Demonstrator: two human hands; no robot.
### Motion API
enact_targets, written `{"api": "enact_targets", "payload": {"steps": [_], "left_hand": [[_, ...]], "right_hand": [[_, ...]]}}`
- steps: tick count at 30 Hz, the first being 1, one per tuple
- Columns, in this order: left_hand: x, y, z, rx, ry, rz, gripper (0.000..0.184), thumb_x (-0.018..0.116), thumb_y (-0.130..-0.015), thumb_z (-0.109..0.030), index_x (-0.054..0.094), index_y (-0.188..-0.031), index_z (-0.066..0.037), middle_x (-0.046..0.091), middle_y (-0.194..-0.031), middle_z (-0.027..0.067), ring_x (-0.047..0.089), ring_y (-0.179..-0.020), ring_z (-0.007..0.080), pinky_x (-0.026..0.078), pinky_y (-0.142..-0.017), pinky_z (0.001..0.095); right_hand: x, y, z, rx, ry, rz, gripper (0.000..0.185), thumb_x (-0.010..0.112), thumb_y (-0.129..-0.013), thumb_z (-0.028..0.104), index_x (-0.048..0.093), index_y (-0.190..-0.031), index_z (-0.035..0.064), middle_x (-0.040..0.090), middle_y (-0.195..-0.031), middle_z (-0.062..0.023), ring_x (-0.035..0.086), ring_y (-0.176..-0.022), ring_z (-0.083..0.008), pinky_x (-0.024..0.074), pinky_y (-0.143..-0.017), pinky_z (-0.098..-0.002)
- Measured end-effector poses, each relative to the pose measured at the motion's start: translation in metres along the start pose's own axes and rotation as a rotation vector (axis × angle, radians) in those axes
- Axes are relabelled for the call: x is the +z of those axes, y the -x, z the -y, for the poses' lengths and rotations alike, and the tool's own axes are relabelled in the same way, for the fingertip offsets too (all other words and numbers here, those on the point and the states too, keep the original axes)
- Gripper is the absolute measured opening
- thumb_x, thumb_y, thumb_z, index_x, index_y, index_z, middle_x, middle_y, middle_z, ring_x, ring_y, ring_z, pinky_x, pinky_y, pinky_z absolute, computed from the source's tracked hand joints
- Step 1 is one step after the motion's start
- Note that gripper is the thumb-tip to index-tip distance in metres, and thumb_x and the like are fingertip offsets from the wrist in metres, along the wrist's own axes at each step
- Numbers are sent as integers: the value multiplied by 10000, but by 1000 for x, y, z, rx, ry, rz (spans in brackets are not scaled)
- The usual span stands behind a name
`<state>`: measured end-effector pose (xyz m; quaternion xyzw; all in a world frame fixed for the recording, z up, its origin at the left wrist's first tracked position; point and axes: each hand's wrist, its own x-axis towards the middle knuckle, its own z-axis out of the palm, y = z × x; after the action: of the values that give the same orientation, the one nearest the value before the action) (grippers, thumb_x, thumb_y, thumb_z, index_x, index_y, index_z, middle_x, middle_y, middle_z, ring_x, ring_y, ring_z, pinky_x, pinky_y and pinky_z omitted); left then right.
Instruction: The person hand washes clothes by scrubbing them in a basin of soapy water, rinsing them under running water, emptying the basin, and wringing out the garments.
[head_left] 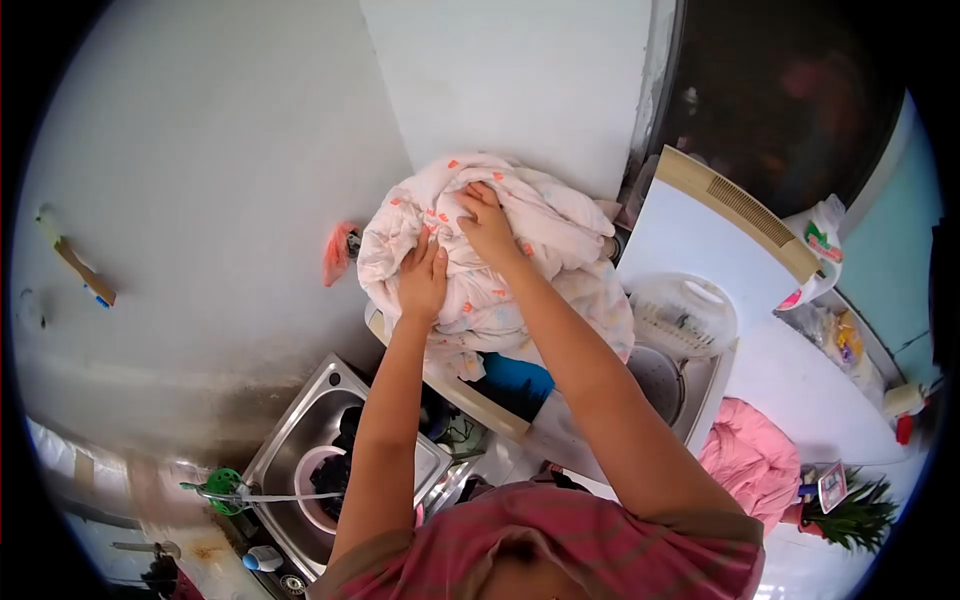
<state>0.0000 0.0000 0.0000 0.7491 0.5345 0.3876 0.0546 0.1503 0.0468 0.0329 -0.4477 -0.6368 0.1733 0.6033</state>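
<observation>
A bulky, pale pink quilt (pixel 575 215) with small orange and blue prints is heaped over a white machine with beige trim (pixel 485 405), which looks like a washing machine. My left hand (pixel 423 282) lies on the near left part of the quilt, fingers apart and pressing into the folds. Farther over the heap, my right hand (pixel 488 228) pushes down on the cloth with its fingers spread and slightly bent. Below the quilt, a patch of blue (pixel 515 383) shows between my forearms. The quilt hides whatever lies underneath it.
At left, a steel sink (pixel 270 445) holds a pink basin (pixel 312 490) with dark cloth; water runs from the tap. On the right are a raised white lid (pixel 700 215), a clear plastic basket (pixel 690 310), pink cloth (pixel 750 455) and a plant (pixel 850 510). Walls stand behind and left.
</observation>
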Motion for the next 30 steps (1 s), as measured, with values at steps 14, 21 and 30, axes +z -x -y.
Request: {"api": "enact_targets", "payload": {"steps": [14, 21, 30], "left_hand": [[-7, -21, -1, -176, 410, 81, 378, 443, -951, -274, 561, -1210, -25, 348, -1464, 67, 360, -1310, 257, 291, -1057, 313], [5, -34, 14, -36, -16, 56, 381, 364, -978, -330, 512, -1223, -78, 286, -1491, -13, 411, -1227, 306, 356, -1013, 388], [-22, 33, -50, -23, 9, -338, 346, 504, -908, -166, 520, -1234, -50, 308, -1450, 154, 510, -1084, 362, 437, -899, 402]], "right_hand": [[-76, 213, -41, 767, 570, -141, 724, 602, -798, 435, 366, -1362, 48, 349, -1386, -190, 297, -1262, -391, 230, -1010, -534], [-9, 214, -25, 515, -87, -41, 777, 586, -833, 498, 350, -1347, -36, 224, -1415, -265, 236, -1271, -421, 179, -1049, -492], [-26, 220, -22, 442, -16, -210, 717, 739, -784, 253, 337, -1286, -65, 340, -1233, -211, 375, -1154, -314, 324, -990, -394]]}}
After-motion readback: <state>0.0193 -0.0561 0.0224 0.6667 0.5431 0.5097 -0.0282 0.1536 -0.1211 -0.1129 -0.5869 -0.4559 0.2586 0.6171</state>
